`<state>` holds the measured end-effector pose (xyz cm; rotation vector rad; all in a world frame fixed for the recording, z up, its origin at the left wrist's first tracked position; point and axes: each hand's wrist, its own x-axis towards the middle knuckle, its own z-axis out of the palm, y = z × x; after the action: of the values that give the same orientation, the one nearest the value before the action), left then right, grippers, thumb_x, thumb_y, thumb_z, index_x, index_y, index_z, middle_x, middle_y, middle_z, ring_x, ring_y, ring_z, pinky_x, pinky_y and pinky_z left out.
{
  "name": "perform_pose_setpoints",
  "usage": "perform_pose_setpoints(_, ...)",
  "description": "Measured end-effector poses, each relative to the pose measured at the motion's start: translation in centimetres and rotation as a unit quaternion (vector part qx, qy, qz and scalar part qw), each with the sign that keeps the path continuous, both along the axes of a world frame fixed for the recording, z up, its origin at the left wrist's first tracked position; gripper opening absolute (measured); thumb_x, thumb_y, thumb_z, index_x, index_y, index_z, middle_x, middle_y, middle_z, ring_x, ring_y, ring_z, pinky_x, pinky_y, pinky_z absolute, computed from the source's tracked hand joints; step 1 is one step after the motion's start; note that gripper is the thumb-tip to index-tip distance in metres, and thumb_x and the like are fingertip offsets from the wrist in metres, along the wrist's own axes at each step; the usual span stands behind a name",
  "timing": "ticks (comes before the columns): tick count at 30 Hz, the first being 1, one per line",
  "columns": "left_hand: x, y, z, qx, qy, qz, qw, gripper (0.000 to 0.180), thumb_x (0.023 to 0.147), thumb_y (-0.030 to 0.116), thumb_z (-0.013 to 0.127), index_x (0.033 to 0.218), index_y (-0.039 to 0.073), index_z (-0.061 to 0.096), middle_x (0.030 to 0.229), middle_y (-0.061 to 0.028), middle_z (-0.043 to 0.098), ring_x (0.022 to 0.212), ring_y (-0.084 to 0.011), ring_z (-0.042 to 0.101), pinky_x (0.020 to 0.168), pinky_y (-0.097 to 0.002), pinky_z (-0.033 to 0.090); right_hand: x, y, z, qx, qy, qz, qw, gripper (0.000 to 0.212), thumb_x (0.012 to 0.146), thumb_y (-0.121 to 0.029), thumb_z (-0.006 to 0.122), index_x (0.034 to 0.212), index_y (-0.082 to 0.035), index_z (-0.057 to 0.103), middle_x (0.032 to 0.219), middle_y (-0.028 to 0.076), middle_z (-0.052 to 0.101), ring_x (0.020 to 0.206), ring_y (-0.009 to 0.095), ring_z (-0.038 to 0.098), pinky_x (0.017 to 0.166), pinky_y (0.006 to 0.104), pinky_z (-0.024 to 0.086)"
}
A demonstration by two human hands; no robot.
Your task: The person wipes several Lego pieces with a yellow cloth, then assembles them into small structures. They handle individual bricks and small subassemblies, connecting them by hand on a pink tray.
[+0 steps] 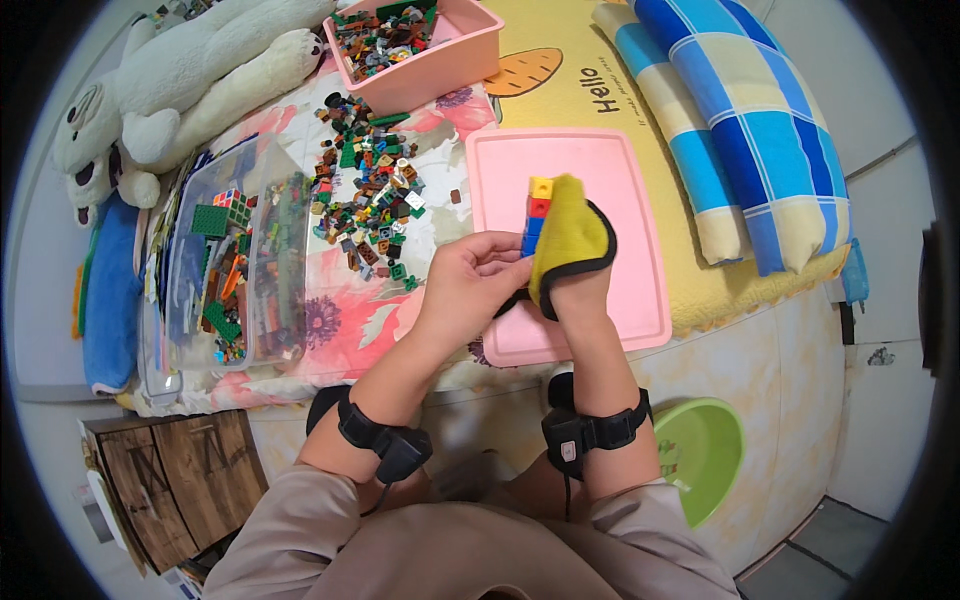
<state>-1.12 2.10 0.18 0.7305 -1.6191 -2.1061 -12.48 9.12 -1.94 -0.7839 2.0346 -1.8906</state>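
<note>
My left hand (473, 278) is closed around the lower, blue part of a short upright stack of toy building bricks (538, 208). Yellow sits at the top of the stack, with red under it and blue below. A yellow-green cloth with black edging (568, 232) covers my right hand (583, 290) and lies against the stack's right side. The cloth hides my right fingers, but the hand appears to grip it. Both hands are above a pink plastic lid or tray (635, 300).
Loose bricks (375, 190) are strewn on the flowered cover, left of the lid. Behind them stands a pink bin (440, 75) of bricks. A clear box (280, 300) holds more at left. Around are a white plush toy (210, 80), checked cushions (750, 120) and a green basin (715, 450).
</note>
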Motion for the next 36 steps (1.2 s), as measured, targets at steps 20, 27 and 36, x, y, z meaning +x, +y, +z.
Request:
perform_pose_setpoints(20,0.4,0.5,0.7,-0.285,0.010,0.018,0.958,0.023,0.074,0.003,0.073,0.096,0.000,0.067,0.087,-0.0043,0.058,0.075,-0.0093,0.057,0.062,-0.0214,0.047,0.0,-0.3,0.5,-0.169,-0.150,0.006,0.974,0.038,0.099,-0.041,0.045,0.098,-0.005,0.056,0.084,0.005,0.059,0.072,0.015,0.055,0.064,0.0273,0.046)
perform_pose_setpoints(27,0.4,0.7,0.8,-0.391,0.062,0.099,0.913,0.021,0.071,-0.001,0.073,0.092,0.002,0.070,0.086,-0.0072,0.059,0.074,-0.0142,0.059,0.062,-0.0242,0.049,-2.2,0.9,-0.1,-0.253,-0.221,0.043,0.941,0.038,0.098,-0.037,0.043,0.117,-0.005,0.051,0.102,0.011,0.060,0.087,0.020,0.060,0.077,0.0337,0.051)
perform_pose_setpoints(36,0.0,0.2,-0.4,-0.489,0.083,0.186,0.848,0.034,0.064,-0.007,0.070,0.097,-0.001,0.066,0.089,-0.0100,0.056,0.074,-0.0230,0.060,0.063,-0.0309,0.051,0.3,-0.8,-0.9,-0.076,0.216,0.099,0.968,0.033,0.089,-0.013,0.060,0.119,-0.004,0.048,0.112,0.008,0.053,0.099,0.018,0.054,0.089,0.0316,0.045)
